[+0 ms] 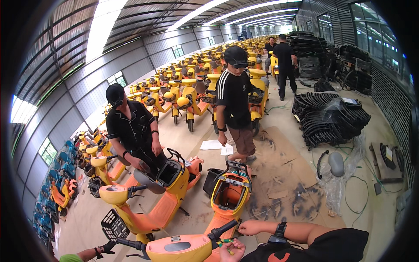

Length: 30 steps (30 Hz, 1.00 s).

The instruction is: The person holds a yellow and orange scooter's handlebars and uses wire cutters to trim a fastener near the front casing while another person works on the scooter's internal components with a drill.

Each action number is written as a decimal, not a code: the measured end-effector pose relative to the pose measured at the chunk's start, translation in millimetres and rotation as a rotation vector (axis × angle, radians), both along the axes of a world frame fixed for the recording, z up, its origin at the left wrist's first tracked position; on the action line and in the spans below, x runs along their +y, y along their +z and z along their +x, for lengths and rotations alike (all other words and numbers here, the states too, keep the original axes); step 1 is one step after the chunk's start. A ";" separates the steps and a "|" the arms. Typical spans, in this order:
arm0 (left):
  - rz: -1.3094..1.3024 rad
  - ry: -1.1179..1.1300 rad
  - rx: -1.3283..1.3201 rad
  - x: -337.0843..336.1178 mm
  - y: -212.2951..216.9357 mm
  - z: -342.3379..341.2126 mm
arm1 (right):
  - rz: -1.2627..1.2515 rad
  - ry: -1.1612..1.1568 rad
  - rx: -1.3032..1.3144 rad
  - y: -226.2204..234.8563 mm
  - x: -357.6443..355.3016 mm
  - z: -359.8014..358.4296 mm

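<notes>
At the lower edge my left hand (232,250) is closed around a few thin wires with green and yellow ends (227,241). My right hand (251,227), a black watch (280,229) on its wrist, reaches in from the right beside the black handlebar grip (228,227). Its fingertips are pinched together, and what they hold is too small to make out. Both hands are next to the orange-and-yellow head (179,249) of a scooter. Behind it, the scooter's open seat compartment (228,197) shows a dark hollow with a cable inside.
A gloved hand (106,248) with a green sleeve is by the left grip. One person (133,124) touches the left scooter's grey seat (149,182); another person (234,94) stands behind the near scooter. Flattened cardboard (283,153), black curved parts (329,118) and a grey seat (336,163) lie to the right.
</notes>
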State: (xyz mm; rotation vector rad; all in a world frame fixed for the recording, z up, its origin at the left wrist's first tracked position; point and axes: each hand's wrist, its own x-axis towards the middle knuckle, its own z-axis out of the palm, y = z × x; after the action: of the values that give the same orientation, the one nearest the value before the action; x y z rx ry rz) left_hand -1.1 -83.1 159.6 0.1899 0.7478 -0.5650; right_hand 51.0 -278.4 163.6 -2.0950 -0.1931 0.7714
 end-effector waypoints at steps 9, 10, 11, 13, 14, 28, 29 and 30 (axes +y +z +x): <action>-0.187 -0.124 -0.002 13.8 -0.1 -2.7 | -0.111 0.069 -0.361 47.0 35.6 -8.8; -0.217 -0.113 -0.032 18.5 -6.3 -3.4 | -0.021 0.095 -0.360 59.7 44.0 -10.7; -0.245 -0.103 -0.063 21.5 -12.2 -3.7 | 0.070 0.119 -0.359 66.7 50.5 -10.6; -0.145 -0.080 0.017 13.7 2.7 3.0 | 0.172 0.261 -0.569 59.3 58.3 -3.7; -0.039 -0.051 0.095 10.3 11.0 5.7 | 0.205 0.348 -0.553 58.3 56.8 -5.1; 0.081 0.138 0.091 -6.9 -10.6 16.5 | 0.595 0.765 -0.435 42.5 44.5 38.5; 0.101 0.158 0.086 -11.4 -12.9 20.1 | 0.600 0.772 -0.425 42.9 41.4 42.6; 0.113 0.167 0.092 -11.2 -13.3 20.9 | 0.608 0.765 -0.402 42.6 39.3 44.4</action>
State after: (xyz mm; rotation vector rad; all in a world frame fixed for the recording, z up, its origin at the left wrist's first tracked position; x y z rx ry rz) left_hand 19.8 -94.3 146.3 0.2050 0.8771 -0.3748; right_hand 95.4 -239.1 206.2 -1.5337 -1.3288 0.5888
